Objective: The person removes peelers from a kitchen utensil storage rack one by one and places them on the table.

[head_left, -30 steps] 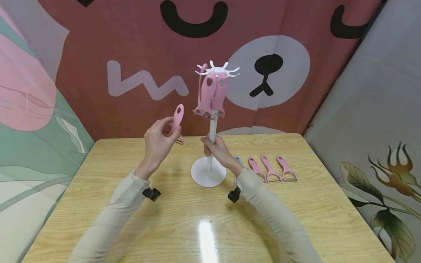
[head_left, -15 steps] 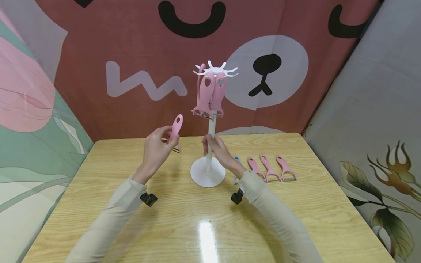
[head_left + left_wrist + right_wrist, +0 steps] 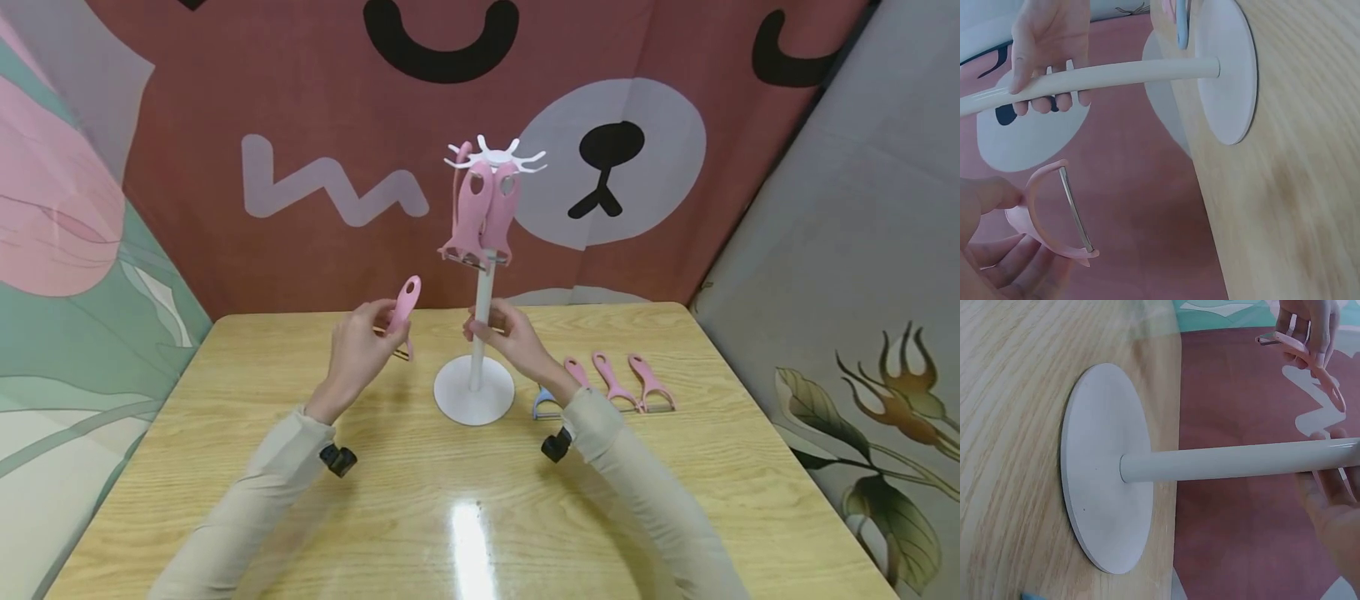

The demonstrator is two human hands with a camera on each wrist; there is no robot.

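My left hand pinches a pink Y-shaped peeler by its handle, loop end up, left of a white rotating stand. In the left wrist view the peeler's blade faces the stand's base. My right hand holds the stand's pole midway, thumb in front and fingers behind. The pole rises from a round white base on the table. Several pink peelers hang by their handle holes from the white hooks at the top.
Right of the base, several pink peelers lie in a row on the wooden table, beside a blue peeler partly hidden by the right wrist. A patterned cloth hangs behind the table's far edge.
My left hand has lowered the pink peeler. The fingers of my right hand have shifted on the pole, and its wrist has moved slightly right, showing more of the blue peeler's head.
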